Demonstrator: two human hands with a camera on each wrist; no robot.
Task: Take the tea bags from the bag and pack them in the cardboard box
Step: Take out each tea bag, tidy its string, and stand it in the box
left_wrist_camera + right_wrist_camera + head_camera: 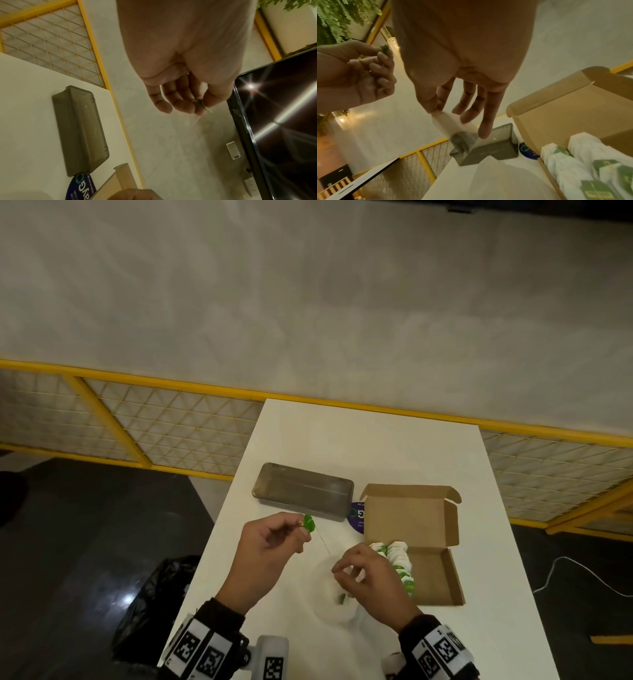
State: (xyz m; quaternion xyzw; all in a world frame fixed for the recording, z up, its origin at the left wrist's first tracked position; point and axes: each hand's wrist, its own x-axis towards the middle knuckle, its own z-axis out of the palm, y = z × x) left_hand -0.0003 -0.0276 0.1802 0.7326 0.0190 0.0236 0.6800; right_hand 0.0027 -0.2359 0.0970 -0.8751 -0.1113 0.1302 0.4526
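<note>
My left hand (305,532) pinches the green tag (309,523) of a tea bag above the white table (376,446). A thin string (323,542) runs from it down to my right hand (339,568). In the right wrist view my right hand (440,111) pinches the white tea bag (453,129) between thumb and forefinger, and the tea bag hangs blurred above the clear plastic bag (505,182). The open cardboard box (435,518) lies just to the right, with several tea bags (399,563) lined along its left side. The left wrist view shows the left hand (204,106) holding the tag (208,108).
A grey translucent case (303,491) lies upside down behind my hands, and a round purple card (356,517) is between it and the box. A black bin bag (154,594) stands on the floor left of the table. A yellow mesh fence (171,419) runs behind.
</note>
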